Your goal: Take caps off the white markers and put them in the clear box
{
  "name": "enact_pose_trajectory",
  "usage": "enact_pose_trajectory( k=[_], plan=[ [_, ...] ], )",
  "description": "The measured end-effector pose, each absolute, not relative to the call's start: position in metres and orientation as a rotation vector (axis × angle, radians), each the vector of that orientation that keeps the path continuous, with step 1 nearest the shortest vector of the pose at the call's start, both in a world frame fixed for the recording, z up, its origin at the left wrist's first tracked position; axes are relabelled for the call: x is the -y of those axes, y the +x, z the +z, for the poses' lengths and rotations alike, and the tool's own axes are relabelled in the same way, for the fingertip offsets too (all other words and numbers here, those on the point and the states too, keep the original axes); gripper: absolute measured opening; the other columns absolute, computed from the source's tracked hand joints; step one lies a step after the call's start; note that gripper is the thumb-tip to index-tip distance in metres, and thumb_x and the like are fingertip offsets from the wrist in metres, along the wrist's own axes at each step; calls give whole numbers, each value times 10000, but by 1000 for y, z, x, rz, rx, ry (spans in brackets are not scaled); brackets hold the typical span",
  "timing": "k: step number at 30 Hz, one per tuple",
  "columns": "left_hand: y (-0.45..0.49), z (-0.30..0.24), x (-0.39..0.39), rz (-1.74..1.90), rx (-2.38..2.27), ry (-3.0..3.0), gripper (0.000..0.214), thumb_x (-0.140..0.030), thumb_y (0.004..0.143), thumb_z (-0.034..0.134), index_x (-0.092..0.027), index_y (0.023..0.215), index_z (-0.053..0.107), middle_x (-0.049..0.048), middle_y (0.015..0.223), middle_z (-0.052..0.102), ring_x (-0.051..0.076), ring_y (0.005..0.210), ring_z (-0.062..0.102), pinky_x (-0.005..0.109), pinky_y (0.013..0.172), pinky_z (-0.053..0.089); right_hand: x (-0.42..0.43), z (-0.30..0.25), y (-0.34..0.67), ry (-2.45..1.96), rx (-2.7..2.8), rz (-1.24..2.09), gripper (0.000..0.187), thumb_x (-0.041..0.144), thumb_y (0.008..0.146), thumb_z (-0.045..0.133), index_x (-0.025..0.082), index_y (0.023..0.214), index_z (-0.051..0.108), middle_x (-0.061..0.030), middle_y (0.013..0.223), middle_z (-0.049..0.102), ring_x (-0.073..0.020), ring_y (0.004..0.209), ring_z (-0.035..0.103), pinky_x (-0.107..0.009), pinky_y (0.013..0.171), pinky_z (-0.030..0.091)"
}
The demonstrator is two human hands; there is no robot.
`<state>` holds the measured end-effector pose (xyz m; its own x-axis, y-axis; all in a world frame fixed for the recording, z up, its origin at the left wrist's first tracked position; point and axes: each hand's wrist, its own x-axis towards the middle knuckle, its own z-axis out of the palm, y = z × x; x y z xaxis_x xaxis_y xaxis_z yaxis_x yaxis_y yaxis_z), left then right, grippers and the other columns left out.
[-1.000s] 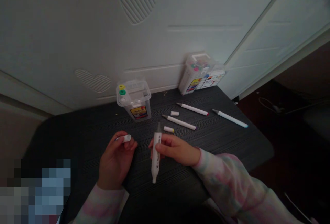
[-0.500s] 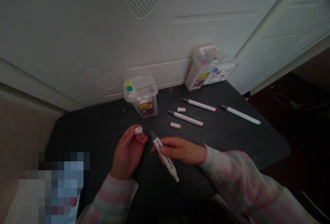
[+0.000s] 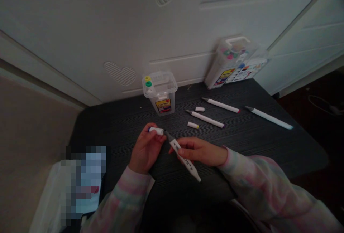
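Between the thumb and fingers of my left hand is a white marker cap with a dark blue end. My right hand grips an uncapped white marker, slanted with its grey tip up and to the left. That tip is at the cap's open end; whether they touch I cannot tell. Beyond my hands lie a loose cap with a yellow end, a white cap, a marker with a purple end and one with a red end.
A clear plastic box holding a few markers stands at the back of the dark table. Another lidded box of markers leans by the white panel. A marker with a light blue end lies at right, a blurred-out screen at left.
My left hand has turned the cap so its opening faces the marker tip. The marker and cap are now closer together. The whole view has shifted, moving things rightward.
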<state>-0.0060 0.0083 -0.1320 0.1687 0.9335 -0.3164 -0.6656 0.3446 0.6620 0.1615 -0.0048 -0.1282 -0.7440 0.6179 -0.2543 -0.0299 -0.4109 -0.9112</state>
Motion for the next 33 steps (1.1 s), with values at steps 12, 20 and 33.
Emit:
enact_pose_trajectory(
  k=[12, 20, 33],
  plan=[
    [-10, -133, -3, 1017, -825, 621, 186, -191, 584, 660, -153, 762, 622, 10, 651, 542, 123, 600, 497, 239, 541, 391, 6, -128, 163, -858, 1499, 2197, 393, 483, 779, 487, 125, 934, 526, 64, 606, 384, -43, 504, 333, -179, 450, 268],
    [-6, -135, -1, 1122, -897, 802, 272, -395, 732, 542, -147, 686, 643, 32, 655, 544, 128, 592, 469, 260, 561, 378, 8, -128, 161, -909, 1608, 2044, 254, 389, 817, 474, 136, 798, 492, 41, 636, 466, -56, 536, 408, -177, 480, 323],
    [-8, -127, 3, 1113, -859, 946, 266, -389, 739, 529, -160, 677, 649, 45, 659, 537, 169, 658, 468, 291, 618, 361, 14, -111, 166, -1040, 2074, 1331, 165, 279, 808, 494, 136, 863, 553, 19, 660, 508, -72, 549, 417, -200, 520, 319]
  ],
)
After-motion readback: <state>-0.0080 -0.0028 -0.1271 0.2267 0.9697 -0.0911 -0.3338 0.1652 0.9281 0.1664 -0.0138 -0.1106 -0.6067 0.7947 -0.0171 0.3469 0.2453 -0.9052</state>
